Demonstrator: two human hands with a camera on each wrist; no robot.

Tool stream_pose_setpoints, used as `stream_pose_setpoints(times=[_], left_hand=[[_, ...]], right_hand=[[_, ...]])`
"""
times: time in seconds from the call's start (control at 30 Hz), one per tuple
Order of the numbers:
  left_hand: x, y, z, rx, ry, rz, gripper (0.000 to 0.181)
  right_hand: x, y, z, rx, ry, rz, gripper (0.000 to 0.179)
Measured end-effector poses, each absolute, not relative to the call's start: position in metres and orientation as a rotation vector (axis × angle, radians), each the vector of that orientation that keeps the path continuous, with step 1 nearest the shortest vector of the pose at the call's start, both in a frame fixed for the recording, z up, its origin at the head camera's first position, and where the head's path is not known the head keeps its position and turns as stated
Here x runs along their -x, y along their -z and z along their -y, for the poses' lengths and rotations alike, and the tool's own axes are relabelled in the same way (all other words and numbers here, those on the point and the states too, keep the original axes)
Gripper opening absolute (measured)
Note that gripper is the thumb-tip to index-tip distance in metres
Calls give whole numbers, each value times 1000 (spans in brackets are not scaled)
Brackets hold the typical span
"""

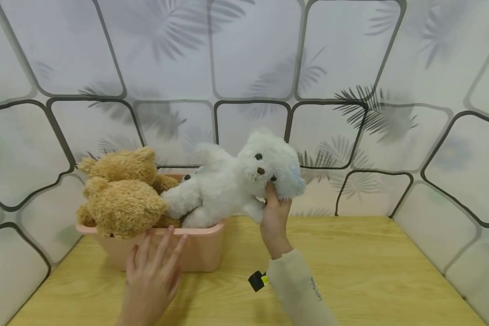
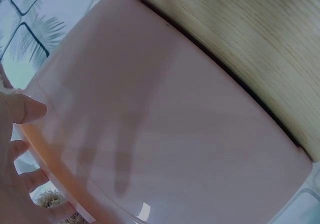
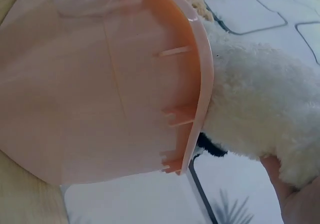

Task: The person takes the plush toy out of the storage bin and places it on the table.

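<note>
A white plush bear (image 1: 224, 190) leans out of a pink plastic bin (image 1: 203, 251), tilted, with its head to the right beyond the bin's side. My right hand (image 1: 275, 226) grips it near the head and arm, thumb by its cheek; some fingers are hidden behind the plush. In the right wrist view the bear's white fur (image 3: 265, 98) runs over the bin's rim (image 3: 204, 78), with part of the right hand (image 3: 300, 199) under it. My left hand (image 1: 152, 271) rests on the bin's front rim, fingers straight and spread, close to a brown plush bear (image 1: 126, 206).
Another brown plush bear (image 1: 122, 165) lies behind the first one, in the bin's left part. The bin stands on a wood-grain table (image 1: 350, 262) against a patterned wall covering (image 1: 252, 68). A small black tag (image 1: 256, 281) shows beside the right sleeve (image 1: 297, 285).
</note>
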State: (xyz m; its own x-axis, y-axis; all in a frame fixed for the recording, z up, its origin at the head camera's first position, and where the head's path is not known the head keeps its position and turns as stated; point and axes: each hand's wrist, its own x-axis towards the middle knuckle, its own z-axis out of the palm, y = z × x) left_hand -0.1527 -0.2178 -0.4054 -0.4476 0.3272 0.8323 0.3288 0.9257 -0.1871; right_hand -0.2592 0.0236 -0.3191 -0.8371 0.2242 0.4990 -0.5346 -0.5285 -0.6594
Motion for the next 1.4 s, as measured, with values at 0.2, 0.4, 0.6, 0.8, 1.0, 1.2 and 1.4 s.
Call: stream_pose_setpoints(times=[0.2,0.4,0.6,0.8,1.0,1.2,1.4], left_hand=[[152,405,219,466,-6,2062,53],[153,404,218,467,-5,2053,52],[154,405,218,464,-3,2036,51],[152,407,218,459,4,2050,51],[152,408,219,451,6,2038,51],[151,409,222,443,6,2031,51],[150,408,221,446,2,2054,52]], right_hand=[[264,326,-35,-346,-2493,1126,28],[267,330,-41,-271,-2603,1017,31],[270,336,-44,-240,-2653,950,29],[273,341,-52,-138,-2679,876,30],[275,346,-66,-87,-2765,877,37],[276,349,-78,-21,-2890,797,39],[278,354,-89,3,-2948,697,36]])
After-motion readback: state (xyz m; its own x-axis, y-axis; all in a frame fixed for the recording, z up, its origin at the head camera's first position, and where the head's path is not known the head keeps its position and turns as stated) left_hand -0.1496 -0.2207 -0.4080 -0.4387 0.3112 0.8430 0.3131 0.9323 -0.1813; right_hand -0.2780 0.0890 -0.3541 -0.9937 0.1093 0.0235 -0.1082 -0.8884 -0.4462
